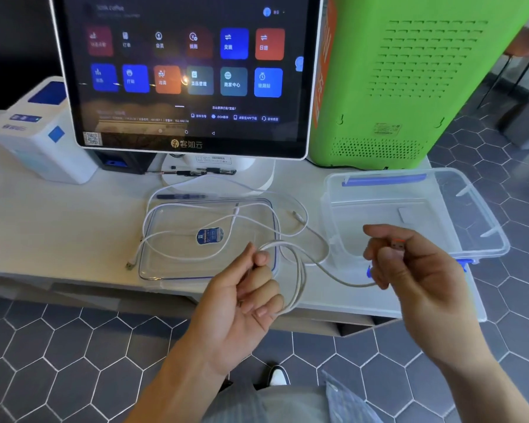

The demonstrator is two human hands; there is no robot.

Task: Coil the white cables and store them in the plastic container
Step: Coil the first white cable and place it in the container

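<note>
My left hand (251, 288) holds a few loops of a white cable (297, 279), pinched between thumb and fingers in front of the counter edge. My right hand (409, 264) pinches that cable's USB plug (398, 245), which has an orange insert, over the near rim of the clear plastic container (483, 221). The cable sags between both hands. Another white cable (196, 218) lies sprawled across the clear lid (153, 267) on the counter, its plug (131, 264) hanging off the lid's left side.
A touchscreen terminal (190, 71) stands behind the lid on a white base. A white and blue box (40, 138) sits at the left, a green machine (409, 87) behind the container. A pen (180, 196) lies by the base. Hexagon-tiled floor lies below.
</note>
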